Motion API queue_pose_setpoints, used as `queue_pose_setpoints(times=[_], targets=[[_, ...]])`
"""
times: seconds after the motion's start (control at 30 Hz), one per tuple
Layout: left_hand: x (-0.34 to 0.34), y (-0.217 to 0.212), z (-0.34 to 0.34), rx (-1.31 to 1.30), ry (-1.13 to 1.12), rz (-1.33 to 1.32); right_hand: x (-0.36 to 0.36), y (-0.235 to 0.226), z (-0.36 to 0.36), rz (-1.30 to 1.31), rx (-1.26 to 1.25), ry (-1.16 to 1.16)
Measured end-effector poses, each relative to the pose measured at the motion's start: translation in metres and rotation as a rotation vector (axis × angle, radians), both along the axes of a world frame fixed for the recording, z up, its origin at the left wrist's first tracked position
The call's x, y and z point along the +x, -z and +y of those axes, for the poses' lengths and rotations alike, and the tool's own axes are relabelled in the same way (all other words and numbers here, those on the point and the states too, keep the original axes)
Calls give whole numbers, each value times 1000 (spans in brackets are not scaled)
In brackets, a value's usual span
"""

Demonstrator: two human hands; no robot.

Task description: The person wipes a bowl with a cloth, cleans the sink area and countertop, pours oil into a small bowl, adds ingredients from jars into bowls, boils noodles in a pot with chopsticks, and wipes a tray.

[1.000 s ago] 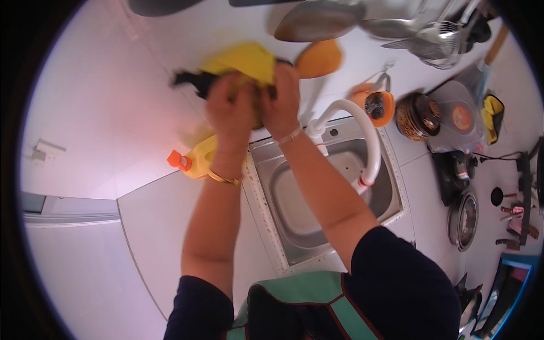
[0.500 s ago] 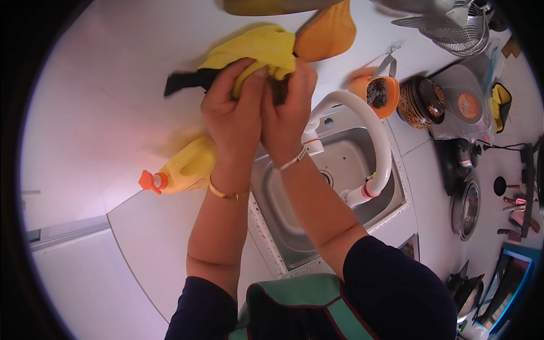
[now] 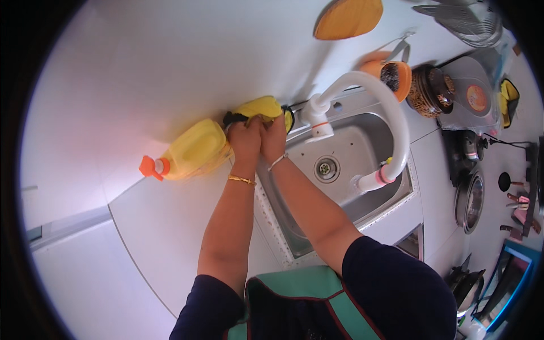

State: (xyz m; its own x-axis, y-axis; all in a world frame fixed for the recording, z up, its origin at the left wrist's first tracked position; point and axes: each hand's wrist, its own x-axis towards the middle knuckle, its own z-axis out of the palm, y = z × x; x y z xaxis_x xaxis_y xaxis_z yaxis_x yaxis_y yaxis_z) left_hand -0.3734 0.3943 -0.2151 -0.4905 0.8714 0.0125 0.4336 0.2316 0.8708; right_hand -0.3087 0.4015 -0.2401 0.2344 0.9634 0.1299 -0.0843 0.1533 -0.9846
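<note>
A yellow cloth with black edging (image 3: 258, 106) is bunched up in both of my hands, low against the wall at the back of the counter. My left hand (image 3: 245, 140) grips its left part, close beside a yellow jug with an orange cap (image 3: 197, 145). Pressed against the left one, my right hand (image 3: 274, 136) has its fingers closed on the same cloth, near the sink's back left corner. The fingertips of both hands are partly hidden by the cloth and the hands themselves.
To the right is a steel sink (image 3: 306, 170) with a curved white faucet (image 3: 399, 122) over it. An orange holder with a scourer (image 3: 403, 79) hangs behind it. A brown patterned jar (image 3: 422, 93) and a steel bowl (image 3: 469, 203) stand farther right. A wooden board (image 3: 348, 18) hangs on the wall.
Both hands have come down and nearer with the cloth, from high at the wall to the counter's back edge. The cloth looks more bunched. The head view has shifted slightly.
</note>
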Motion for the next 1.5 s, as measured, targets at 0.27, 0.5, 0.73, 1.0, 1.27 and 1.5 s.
queue_pose_setpoints(times=[0.27,0.5,0.73,1.0,1.27,1.5], targets=[[-42,11,-37,209,-188,-65,-42,-8,-14,-158,-67,-206],[-42,-89,-20,529,-118,46,-38,-109,-9,-83,63,-157],[9,-108,16,664,352,-95,5,-94,31,517,322,-3],[39,-37,53,285,701,-305,36,2,33,-788,55,276],[43,-15,49,304,637,-172,47,-3,21,-1309,47,182],[35,16,47,150,695,62,44,11,10,-1568,76,28]])
